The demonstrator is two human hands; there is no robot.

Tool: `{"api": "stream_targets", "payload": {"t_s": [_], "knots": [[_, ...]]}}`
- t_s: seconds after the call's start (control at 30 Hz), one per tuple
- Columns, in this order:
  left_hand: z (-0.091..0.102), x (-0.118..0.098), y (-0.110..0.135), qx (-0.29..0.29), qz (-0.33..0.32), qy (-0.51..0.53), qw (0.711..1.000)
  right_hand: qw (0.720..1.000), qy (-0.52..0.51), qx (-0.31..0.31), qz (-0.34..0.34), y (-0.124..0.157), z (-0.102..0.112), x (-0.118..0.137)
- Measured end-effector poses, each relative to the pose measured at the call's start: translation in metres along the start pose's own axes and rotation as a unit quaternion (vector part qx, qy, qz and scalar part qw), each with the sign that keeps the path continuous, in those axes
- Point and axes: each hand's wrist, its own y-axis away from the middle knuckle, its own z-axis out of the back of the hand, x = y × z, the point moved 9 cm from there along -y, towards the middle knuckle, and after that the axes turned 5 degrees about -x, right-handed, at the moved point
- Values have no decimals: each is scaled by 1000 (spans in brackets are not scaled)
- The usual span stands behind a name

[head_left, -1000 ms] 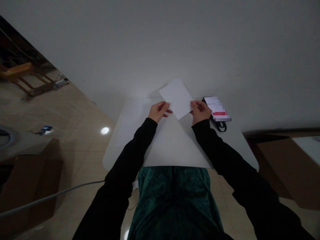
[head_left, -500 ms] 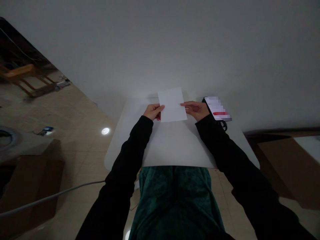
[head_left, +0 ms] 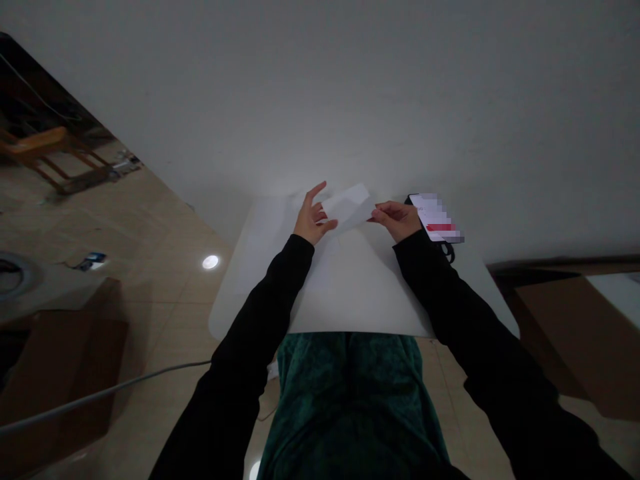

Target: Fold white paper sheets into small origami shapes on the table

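A white sheet of paper (head_left: 347,202) hangs between my two hands above the white table (head_left: 350,287), tipped nearly flat so it looks like a narrow strip. My right hand (head_left: 397,219) pinches its right edge with closed fingers. My left hand (head_left: 313,219) is at the paper's left end, thumb against it and the other fingers spread and lifted. Both arms are in black sleeves.
A phone (head_left: 434,217) with a lit screen lies on the table just right of my right hand, a dark cord under it. The wall rises right behind the table. A brown cardboard box (head_left: 60,373) and a grey cable (head_left: 100,397) are on the tiled floor at left.
The paper, which was tilted and then upright facing me, has tipped back towards flat. My left hand's fingers have opened and spread; my right hand keeps its pinch.
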Motion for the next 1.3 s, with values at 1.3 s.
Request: {"api": "stream_targets", "payload": {"t_s": [1.3], "knots": [[-28, -11, 28, -150, 18, 31, 988, 964, 180, -74, 181, 17, -9, 64]]}}
